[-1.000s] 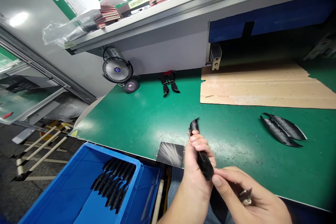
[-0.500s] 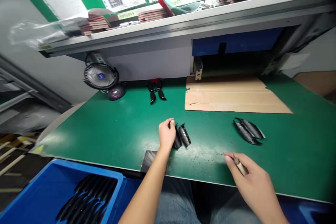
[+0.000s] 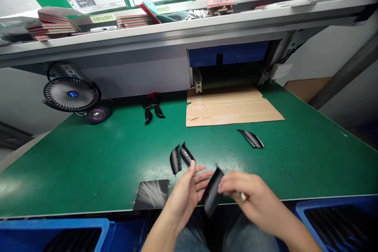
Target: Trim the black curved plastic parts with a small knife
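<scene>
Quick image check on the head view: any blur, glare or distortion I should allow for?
Head view: motion blur softens the black part held in the right hand; glare whitens the green tabletop's left edge; deep shadow fills the recess under the blue panel; wide-angle stretching toward the edges, with a dark upper-right corner.

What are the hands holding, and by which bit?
The right hand pinches a black piece by its upper right edge, and grips a mostly hidden tool. The left hand is open.

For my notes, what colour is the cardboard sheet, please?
Head view shows the cardboard sheet as light tan.
</scene>
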### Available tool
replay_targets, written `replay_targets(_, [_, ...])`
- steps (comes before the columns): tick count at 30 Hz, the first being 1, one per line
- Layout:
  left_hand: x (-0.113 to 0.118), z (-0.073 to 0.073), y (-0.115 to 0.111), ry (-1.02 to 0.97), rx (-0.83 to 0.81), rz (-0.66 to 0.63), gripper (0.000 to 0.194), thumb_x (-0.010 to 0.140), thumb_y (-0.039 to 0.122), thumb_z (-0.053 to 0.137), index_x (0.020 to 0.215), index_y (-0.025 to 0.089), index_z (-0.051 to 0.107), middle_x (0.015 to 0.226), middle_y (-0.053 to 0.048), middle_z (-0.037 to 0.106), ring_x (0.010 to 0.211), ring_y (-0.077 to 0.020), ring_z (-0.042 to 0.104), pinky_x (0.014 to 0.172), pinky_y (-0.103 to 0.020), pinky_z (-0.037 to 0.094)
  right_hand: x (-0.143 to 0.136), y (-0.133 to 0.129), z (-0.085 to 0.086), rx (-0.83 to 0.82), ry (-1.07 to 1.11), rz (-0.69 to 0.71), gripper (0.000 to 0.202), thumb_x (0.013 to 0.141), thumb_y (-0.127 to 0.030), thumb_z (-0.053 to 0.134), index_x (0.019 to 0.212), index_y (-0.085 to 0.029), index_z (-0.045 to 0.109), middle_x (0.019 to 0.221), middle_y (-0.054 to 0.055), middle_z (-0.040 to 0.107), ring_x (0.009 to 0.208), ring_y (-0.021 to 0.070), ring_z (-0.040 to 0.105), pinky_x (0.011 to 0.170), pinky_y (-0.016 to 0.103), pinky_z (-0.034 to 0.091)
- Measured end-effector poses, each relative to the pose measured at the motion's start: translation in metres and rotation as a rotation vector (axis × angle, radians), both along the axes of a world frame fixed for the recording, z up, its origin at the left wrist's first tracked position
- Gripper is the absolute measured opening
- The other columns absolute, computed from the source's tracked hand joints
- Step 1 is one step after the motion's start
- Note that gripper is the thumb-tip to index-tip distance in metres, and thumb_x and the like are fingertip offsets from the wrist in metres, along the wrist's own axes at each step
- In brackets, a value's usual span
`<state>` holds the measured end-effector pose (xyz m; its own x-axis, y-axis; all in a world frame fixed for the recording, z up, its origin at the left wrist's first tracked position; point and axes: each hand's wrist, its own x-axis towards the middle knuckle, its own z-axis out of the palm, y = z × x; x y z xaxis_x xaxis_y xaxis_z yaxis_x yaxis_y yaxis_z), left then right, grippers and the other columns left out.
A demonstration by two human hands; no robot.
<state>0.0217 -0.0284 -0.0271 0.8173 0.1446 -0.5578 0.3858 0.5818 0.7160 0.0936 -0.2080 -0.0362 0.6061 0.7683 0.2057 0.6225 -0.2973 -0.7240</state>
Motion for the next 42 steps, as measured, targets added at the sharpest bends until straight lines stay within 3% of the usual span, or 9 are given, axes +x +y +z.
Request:
replay_targets(3, [0.007, 0.006, -0.011, -0.011, -0.224, -0.129, 0.037, 0.080, 0.047, 0.065, 0.086, 0.011, 0.059, 0.074, -0.006, 0.061, 0.067, -0.0152, 0.060, 0.063, -0.025, 0.050, -0.030, 0.005, 0.011, 0.123, -0.098, 0.127, 0.049, 0.081, 0.002, 0.034, 0.110, -0.026, 0.062, 0.111, 0.000, 0.060, 0.102, 0.0139, 0.056, 0.087, 0.025, 0.046])
replay_targets(8, [0.015, 0.015, -0.018, -0.155, -0.439, 0.453, 0.030, 0.085, 0.032, 0.060, 0.066, 0.017, 0.042, 0.058, 0.006, 0.039, 0.052, -0.0071, 0.046, 0.059, -0.023, 0.048, -0.059, 0.006, -0.010, 0.271, -0.048, -0.407, 0.038, 0.093, -0.027, 0.047, 0.131, -0.024, 0.051, 0.126, 0.009, 0.046, 0.098, 0.0179, 0.056, 0.077, 0.023, 0.051])
replay_targets(11, [0.012, 0.021, -0.011, -0.323, -0.546, 0.749, 0.037, 0.085, 0.024, 0.055, 0.058, 0.018, 0.031, 0.053, 0.008, 0.023, 0.043, -0.0049, 0.029, 0.052, -0.021, 0.043, -0.073, 0.011, -0.021, 0.247, 0.236, -0.321, 0.034, 0.097, -0.033, 0.042, 0.129, -0.028, 0.053, 0.103, 0.004, 0.058, 0.086, 0.0137, 0.061, 0.073, 0.017, 0.051])
replay_targets(15, [0.005, 0.031, -0.006, -0.443, -0.510, 0.910, 0.042, 0.084, 0.021, 0.053, 0.055, 0.019, 0.022, 0.052, 0.008, 0.014, 0.042, -0.0065, 0.020, 0.039, -0.019, 0.029, -0.086, 0.028, -0.024, 0.309, 0.467, -0.302, 0.034, 0.094, -0.033, 0.052, 0.127, -0.029, 0.056, 0.099, 0.003, 0.061, 0.089, 0.0148, 0.061, 0.072, 0.015, 0.050])
replay_targets(19, [0.000, 0.042, -0.011, -0.515, -0.401, 0.935, 0.043, 0.084, 0.023, 0.050, 0.054, 0.020, 0.019, 0.053, 0.007, 0.013, 0.043, -0.0075, 0.017, 0.038, -0.020, 0.025, -0.089, 0.040, -0.022, 0.401, 0.724, -0.298, 0.039, 0.091, -0.037, 0.057, 0.129, -0.030, 0.054, 0.096, 0.004, 0.060, 0.082, 0.0144, 0.059, 0.071, 0.018, 0.050])
replay_targets(25, [-0.006, 0.047, -0.018, -0.553, -0.289, 0.867, 0.044, 0.085, 0.025, 0.045, 0.053, 0.019, 0.016, 0.052, 0.006, 0.011, 0.044, -0.0085, 0.014, 0.039, -0.021, 0.025, -0.082, 0.040, -0.020, 0.421, 1.122, -0.205, 0.047, 0.090, -0.042, 0.058, 0.134, -0.030, 0.048, 0.077, 0.000, 0.055, 0.054, 0.0090, 0.044, 0.045, 0.017, 0.038])
replay_targets(30, [-0.010, 0.045, -0.022, -0.584, -0.196, 0.832, 0.045, 0.085, 0.027, 0.046, 0.052, 0.019, 0.016, 0.051, 0.006, 0.012, 0.044, -0.0090, 0.012, 0.040, -0.021, 0.025, -0.076, 0.038, -0.013, 0.313, 0.927, -0.138, 0.039, 0.093, -0.042, 0.052, 0.124, -0.019, 0.059, 0.074, 0.002, 0.057, 0.071, 0.0162, 0.053, 0.067, 0.025, 0.047])
replay_targets(37, [-0.011, 0.039, -0.022, -0.600, -0.197, 0.859, 0.043, 0.088, 0.024, 0.039, 0.051, 0.019, 0.017, 0.051, 0.005, 0.011, 0.045, -0.0096, 0.012, 0.040, -0.022, 0.025, -0.076, 0.039, -0.011, 0.152, 0.602, -0.188, 0.028, 0.094, -0.040, 0.046, 0.094, -0.018, 0.064, 0.067, -0.001, 0.052, 0.062, 0.0153, 0.051, 0.058, 0.021, 0.045])
replay_targets(42, [-0.011, 0.038, -0.023, -0.597, -0.198, 0.869, 0.044, 0.088, 0.024, 0.039, 0.051, 0.019, 0.016, 0.052, 0.005, 0.011, 0.045, -0.0098, 0.012, 0.040, -0.022, 0.025, -0.078, 0.042, -0.012, 0.171, 0.391, -0.238, 0.025, 0.094, -0.034, 0.046, 0.107, -0.020, 0.063, 0.076, 0.002, 0.059, 0.066, 0.0157, 0.056, 0.065, 0.020, 0.048])
